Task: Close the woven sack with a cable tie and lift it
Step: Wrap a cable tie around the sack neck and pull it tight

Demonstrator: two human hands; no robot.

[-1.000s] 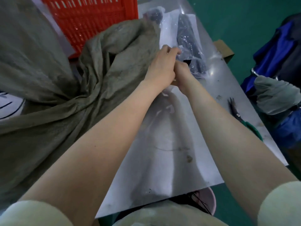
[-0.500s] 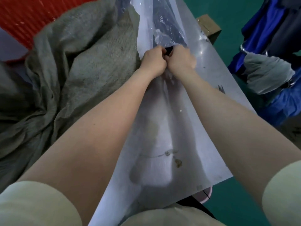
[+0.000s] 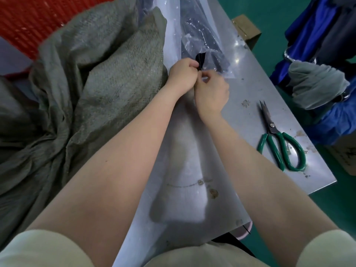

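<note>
The grey-green woven sack [image 3: 107,78] lies crumpled and slack on the left of the metal table [image 3: 250,89]. A clear plastic bag [image 3: 204,33] holding black cable ties lies at the top centre. A few black cable tie ends [image 3: 201,58] stick out of the bag's near end. My left hand [image 3: 183,75] pinches these ends with thumb and fingers. Just below and to the right, my right hand [image 3: 212,92] pinches the bag's clear edge. Both hands touch each other beside the sack's right edge.
Green-handled scissors [image 3: 279,143] lie on the table's right side, blades pointing away. A red plastic crate [image 3: 38,14] stands behind the sack. Right of the table are blue fabric [image 3: 316,26], a grey bundle [image 3: 316,83] and a cardboard box [image 3: 247,26] on the green floor.
The black tie ends now stick out of the bag between my fingers. My right hand has dropped slightly below the left. The view shifted, bringing the scissors fully into sight.
</note>
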